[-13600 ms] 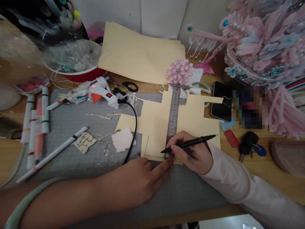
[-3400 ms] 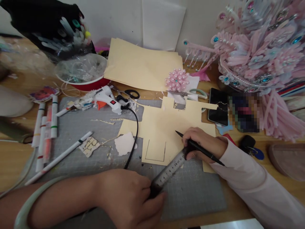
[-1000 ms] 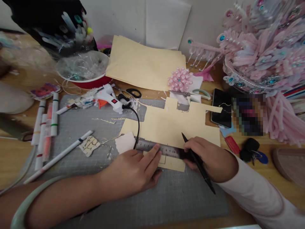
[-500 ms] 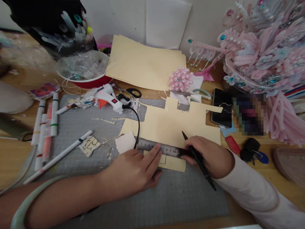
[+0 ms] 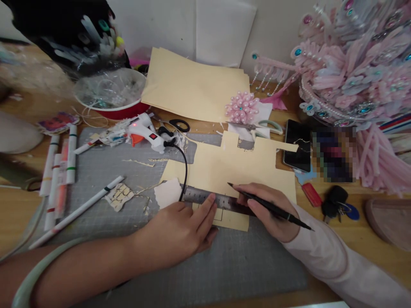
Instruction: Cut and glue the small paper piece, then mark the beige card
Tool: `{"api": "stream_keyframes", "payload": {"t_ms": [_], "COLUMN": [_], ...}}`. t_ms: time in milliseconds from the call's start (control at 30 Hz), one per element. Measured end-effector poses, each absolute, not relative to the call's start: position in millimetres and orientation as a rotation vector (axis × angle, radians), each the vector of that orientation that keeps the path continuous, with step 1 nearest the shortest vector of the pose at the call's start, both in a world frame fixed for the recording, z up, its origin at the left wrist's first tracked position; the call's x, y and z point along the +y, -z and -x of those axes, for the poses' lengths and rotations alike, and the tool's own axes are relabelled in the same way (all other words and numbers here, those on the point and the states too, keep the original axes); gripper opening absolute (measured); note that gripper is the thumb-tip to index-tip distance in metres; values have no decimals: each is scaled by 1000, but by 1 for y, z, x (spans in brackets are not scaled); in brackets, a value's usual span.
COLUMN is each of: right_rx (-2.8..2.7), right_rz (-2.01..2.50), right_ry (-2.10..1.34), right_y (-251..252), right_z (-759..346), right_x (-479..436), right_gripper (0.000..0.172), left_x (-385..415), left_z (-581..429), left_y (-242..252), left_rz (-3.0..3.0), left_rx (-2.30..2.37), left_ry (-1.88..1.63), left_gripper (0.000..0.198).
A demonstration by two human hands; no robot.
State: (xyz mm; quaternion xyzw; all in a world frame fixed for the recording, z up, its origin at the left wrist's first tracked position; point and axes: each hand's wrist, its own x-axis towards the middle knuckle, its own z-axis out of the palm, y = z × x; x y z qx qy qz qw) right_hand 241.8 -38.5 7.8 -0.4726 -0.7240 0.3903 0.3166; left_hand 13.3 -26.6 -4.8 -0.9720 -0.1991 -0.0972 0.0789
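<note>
Left arm [image 5: 105, 265] wears a greenish bangle [image 5: 37, 263], right a pale sleeve [image 5: 324, 250]

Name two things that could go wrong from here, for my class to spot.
The ruler lies under fingers of the left hand and might slip, spoiling a line from the pen in the right hand. The glue gun shows a red light, so may be hot; its cord, running near the ruler's end, could snag and drag it.

Grey mat [image 5: 250, 265] on wooden table [image 5: 348, 231] — cut cardboard [image 5: 237, 164], glue gun [image 5: 147, 134].
</note>
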Motion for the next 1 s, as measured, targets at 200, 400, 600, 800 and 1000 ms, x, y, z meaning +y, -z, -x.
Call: {"api": "stream_keyframes", "payload": {"t_ms": [200,400,600,800,1000], "right_rx": [-1907,-1680,-1728,-1741,-1809], "right_rz": [1187,1366,1315,1283,1299], "right_ry": [-974,-1120,-1080,-1131,-1074], "right_y": [-4,-1,-2,-4,-2], "right_z": [-236,-228,-224,-221,-221], "right_x": [-37,-39,-33,-33,-33], "right_gripper": [20,7,11,18,18], "left_x": [-26,-26,-27,-27,-26], "left_z": [-14,-14,-15,-16,-16], "left_y": [4,2,3,1,1], "left_rz": [2898,2883,2901,2913,2918], "left_rx": [-587,-593,-601,-627,-614], "left_ry": [274,268,244,224,213], "left_gripper": [32,31,31,31,32]}}
